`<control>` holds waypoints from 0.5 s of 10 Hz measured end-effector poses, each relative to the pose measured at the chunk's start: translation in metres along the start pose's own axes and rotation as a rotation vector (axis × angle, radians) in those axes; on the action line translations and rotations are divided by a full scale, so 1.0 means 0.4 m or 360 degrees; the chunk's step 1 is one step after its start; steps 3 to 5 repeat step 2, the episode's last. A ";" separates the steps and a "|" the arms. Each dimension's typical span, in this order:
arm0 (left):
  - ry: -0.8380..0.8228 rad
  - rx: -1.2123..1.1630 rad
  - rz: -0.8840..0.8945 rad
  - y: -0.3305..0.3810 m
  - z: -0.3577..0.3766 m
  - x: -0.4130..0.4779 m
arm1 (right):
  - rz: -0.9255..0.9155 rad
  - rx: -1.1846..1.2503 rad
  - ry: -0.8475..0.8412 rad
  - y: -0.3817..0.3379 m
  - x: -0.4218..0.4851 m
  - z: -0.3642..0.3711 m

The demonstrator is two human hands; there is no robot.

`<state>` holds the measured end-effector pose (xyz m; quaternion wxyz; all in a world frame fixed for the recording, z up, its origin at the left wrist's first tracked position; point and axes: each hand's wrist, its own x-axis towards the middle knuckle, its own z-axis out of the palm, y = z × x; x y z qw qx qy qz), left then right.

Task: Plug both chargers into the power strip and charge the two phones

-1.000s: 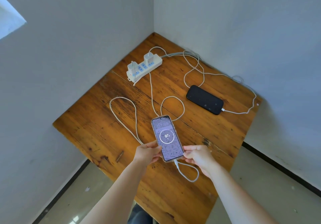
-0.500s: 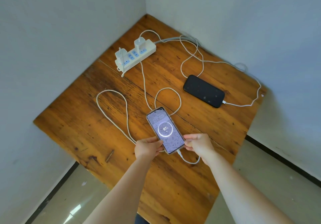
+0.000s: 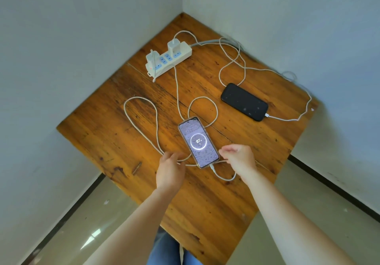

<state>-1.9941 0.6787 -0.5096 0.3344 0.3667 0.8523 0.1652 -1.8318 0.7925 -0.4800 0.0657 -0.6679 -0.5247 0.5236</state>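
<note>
A white power strip [image 3: 184, 53] lies at the back of the wooden table [image 3: 236, 192] with two white chargers [image 3: 173, 45] plugged in. A lit phone [image 3: 198, 142] showing 97% lies flat mid-table, a white cable in its near end. A dark phone [image 3: 244, 101] lies to the right, a cable in its right end. My left hand [image 3: 169, 168] hovers just left of the lit phone, fingers loose over the cable. My right hand [image 3: 238, 157] sits just right of it, fingers apart, holding nothing.
White cables [image 3: 141, 120] loop across the table's middle and along the back right edge. Two grey walls meet behind the table's far corner. Tiled floor shows on both sides, and my knees are under the near edge.
Both hands have let go of the lit phone and drawn slightly apart from its sides. The phone now lies flat on the table.
</note>
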 end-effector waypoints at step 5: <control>-0.0465 0.0522 0.0017 -0.077 -0.019 -0.097 | -0.0388 0.0367 0.0057 -0.109 -0.203 -0.138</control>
